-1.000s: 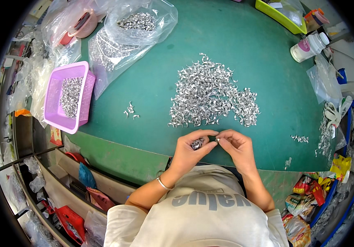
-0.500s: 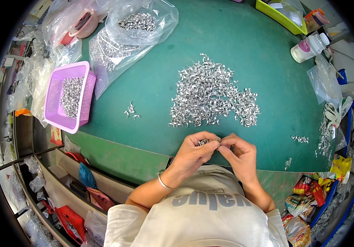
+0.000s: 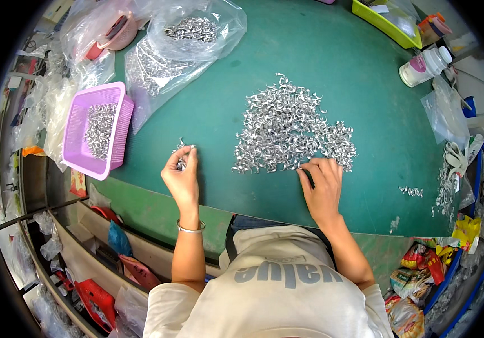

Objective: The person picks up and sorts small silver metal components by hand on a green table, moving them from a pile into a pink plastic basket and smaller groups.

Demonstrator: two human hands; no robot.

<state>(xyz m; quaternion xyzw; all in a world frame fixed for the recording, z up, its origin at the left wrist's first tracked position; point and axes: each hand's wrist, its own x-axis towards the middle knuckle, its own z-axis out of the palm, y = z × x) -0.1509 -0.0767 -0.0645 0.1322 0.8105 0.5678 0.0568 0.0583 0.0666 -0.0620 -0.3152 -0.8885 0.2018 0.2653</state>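
Observation:
My left hand (image 3: 181, 181) is closed, its thumb and forefinger tips meeting, with several small curved silver metal pieces (image 3: 181, 163) showing inside the curled fingers. It is over the spot left of the table's middle where a few loose pieces lie; one shows just beyond the fingers. My right hand (image 3: 323, 190) rests at the near edge of a large pile of the same hook-like pieces (image 3: 278, 127). Its thumb and forefinger tips come together at a curved metal piece there, and the other fingers bend down over the pile's edge.
A purple basket (image 3: 123, 135) with metal pieces stands at the left, beside clear plastic bags (image 3: 140, 107) of more pieces. On the green table's (image 3: 214, 107) right lie a short row of pieces (image 3: 411, 191) and a white bottle (image 3: 425, 66). A yellow-green tray (image 3: 385, 25) is far right.
My hands were together in front of me, fingertips meeting. Now the left has moved left to the few loose pieces, and the right has moved forward to the pile.

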